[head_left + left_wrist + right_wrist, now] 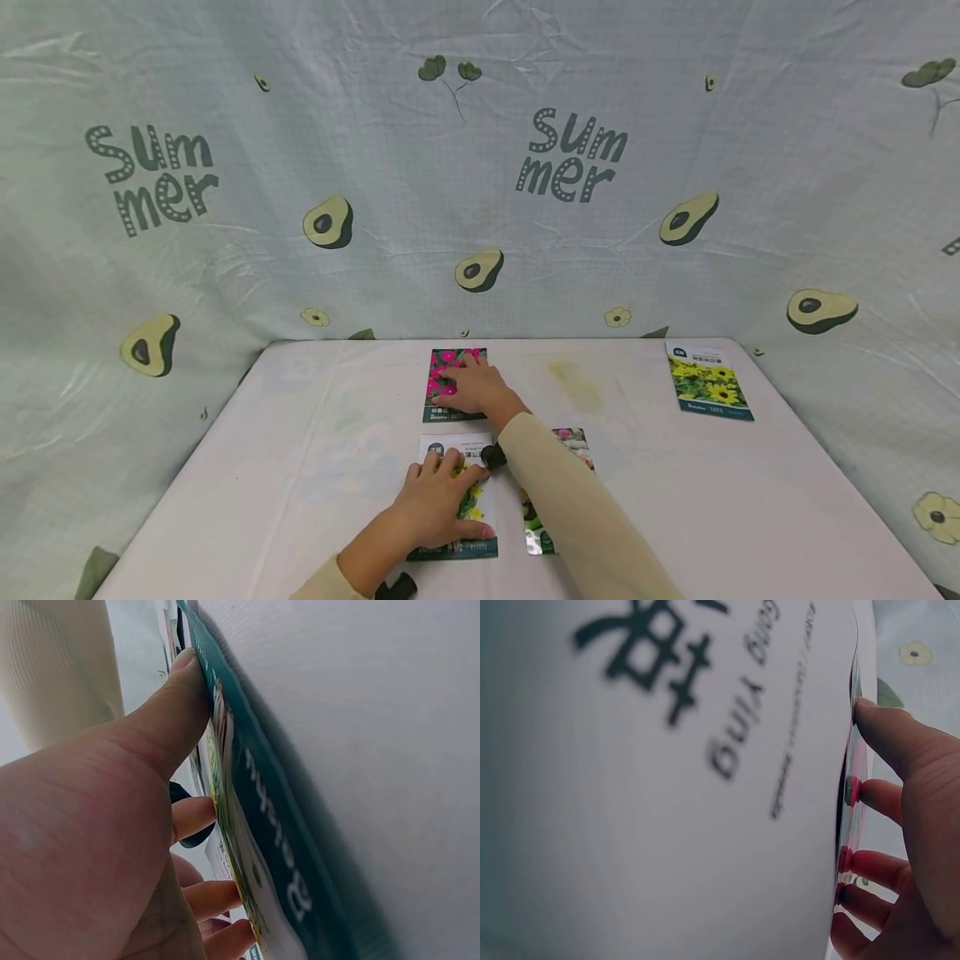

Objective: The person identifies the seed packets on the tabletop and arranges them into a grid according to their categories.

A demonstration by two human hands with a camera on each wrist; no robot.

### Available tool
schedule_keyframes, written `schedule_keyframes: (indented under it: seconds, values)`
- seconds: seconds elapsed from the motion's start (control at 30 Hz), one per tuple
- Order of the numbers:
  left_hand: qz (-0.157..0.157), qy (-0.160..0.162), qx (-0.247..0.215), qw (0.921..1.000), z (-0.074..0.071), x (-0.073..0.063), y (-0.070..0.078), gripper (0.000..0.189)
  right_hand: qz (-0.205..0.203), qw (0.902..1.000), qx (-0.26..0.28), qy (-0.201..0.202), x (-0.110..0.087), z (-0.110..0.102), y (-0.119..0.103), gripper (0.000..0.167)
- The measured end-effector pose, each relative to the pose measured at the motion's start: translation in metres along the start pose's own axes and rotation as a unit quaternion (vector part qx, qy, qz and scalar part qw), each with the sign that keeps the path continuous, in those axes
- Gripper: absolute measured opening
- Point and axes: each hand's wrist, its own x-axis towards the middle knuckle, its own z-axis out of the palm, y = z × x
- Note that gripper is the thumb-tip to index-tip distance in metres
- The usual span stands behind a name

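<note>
My left hand (435,500) rests on a seed packet with yellow flowers (471,507), its fingers spread over the picture. In the left wrist view the thumb and fingertips touch the front of this packet, near its dark teal bottom band (262,810). Farther back, my right hand (474,387) rests on a seed packet with pink flowers (442,358), covering its right part. The right wrist view shows the fingertips of the right hand (930,817) on the pink packet, beyond the white top of the yellow-flower packet (667,847).
A third packet (536,533) lies partly hidden under my right forearm (585,500). Another packet with yellow flowers (711,383) lies near the table's back right corner. A curtain with avocado prints (405,167) hangs behind the pale table (300,467).
</note>
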Motion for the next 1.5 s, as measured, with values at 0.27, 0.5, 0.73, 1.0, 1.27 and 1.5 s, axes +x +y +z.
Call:
schedule_keyframes:
  seconds: [0.27,0.5,0.73,1.0,1.27,1.5]
  values:
    - [0.000,0.005,0.003,1.0000,0.001,0.001,0.000,0.077,0.000,0.9998,-0.009,0.017,-0.002,-0.003,-0.002,0.067]
    - [-0.004,0.001,0.002,1.0000,0.002,0.002,0.000,0.076,-0.004,0.9998,-0.005,0.017,-0.003,-0.005,-0.005,0.065]
    - [-0.006,0.000,0.000,1.0000,0.003,0.002,-0.002,0.077,-0.012,0.9997,0.005,0.020,-0.005,-0.006,-0.004,0.065]
    - [-0.007,-0.002,0.005,1.0000,0.004,0.003,-0.002,0.081,-0.018,0.9987,0.023,0.043,-0.004,-0.003,0.003,0.067]
    - [-0.005,0.000,0.000,1.0000,0.007,0.005,-0.003,0.079,-0.014,0.9966,0.062,0.053,-0.009,-0.006,0.016,0.069]
    - [-0.007,0.004,0.000,1.0000,0.006,0.004,-0.002,0.079,-0.030,0.9957,0.084,0.027,-0.014,-0.005,0.020,0.068]
